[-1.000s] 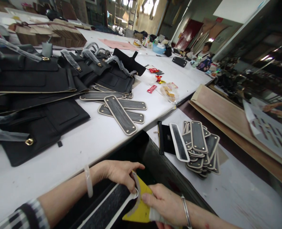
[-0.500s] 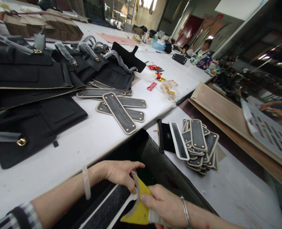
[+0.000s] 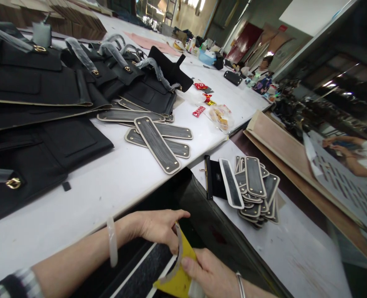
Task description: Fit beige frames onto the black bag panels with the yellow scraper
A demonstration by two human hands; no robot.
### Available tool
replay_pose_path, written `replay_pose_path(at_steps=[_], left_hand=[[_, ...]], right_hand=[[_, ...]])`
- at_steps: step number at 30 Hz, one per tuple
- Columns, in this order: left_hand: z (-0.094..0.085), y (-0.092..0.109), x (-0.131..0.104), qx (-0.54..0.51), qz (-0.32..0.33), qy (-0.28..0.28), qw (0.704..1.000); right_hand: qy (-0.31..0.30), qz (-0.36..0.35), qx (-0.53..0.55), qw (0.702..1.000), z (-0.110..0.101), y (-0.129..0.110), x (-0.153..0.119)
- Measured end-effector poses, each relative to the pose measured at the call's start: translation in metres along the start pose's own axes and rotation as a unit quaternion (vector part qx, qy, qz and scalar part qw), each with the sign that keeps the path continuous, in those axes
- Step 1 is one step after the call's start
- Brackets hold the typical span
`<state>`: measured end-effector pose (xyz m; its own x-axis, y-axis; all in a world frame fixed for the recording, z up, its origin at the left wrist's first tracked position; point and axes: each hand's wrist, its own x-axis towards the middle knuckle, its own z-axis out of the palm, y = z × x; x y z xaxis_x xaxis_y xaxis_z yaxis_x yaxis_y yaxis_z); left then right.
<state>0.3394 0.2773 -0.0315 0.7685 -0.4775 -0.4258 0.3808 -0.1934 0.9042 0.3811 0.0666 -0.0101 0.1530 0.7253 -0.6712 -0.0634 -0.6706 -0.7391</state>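
My left hand (image 3: 163, 227), a white bangle at its wrist, is curled over the end of a black panel with white edges (image 3: 140, 271) at the bottom middle. Its index finger points out to the right, while the other fingertips press down on the panel's end, partly hidden. Closed around a yellow flat piece with a curved grey edge (image 3: 177, 273) is my right hand (image 3: 206, 269). A whitish part shows under that hand. The grey edge lies against the panel, close to my left fingertips.
Black bags (image 3: 65, 149) with plastic-wrapped handles cover the table's left. Grey strips with pale rims (image 3: 157, 145) lie mid-table, and more are piled (image 3: 254, 178) at right beside a black piece (image 3: 216, 178). Red-wrapped snacks (image 3: 199, 111) sit behind. A person's arms (image 3: 345, 151) show far right.
The view has shifted slightly. The yellow piece and my right hand have moved a little left and down; my left hand stays at the panel's end.
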Motion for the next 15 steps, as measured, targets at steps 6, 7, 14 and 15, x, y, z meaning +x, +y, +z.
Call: replay_pose_path(at_steps=[6,7,14,15], left_hand=[[0.000,0.000,-0.001,-0.014,0.009,0.015,1.000],[0.000,-0.001,-0.001,-0.021,0.011,0.018,1.000],[0.004,0.001,-0.009,-0.108,0.029,0.043,0.993],[0.004,0.003,-0.013,-0.106,0.032,0.055,0.992]], right_hand=[[-0.009,0.088,-0.024,0.996,-0.001,-0.019,-0.005],[-0.010,0.097,-0.032,0.995,-0.002,-0.022,-0.005],[-0.040,0.138,-0.021,0.989,0.002,-0.032,0.004],[-0.042,0.135,-0.011,0.990,0.006,-0.030,0.006]])
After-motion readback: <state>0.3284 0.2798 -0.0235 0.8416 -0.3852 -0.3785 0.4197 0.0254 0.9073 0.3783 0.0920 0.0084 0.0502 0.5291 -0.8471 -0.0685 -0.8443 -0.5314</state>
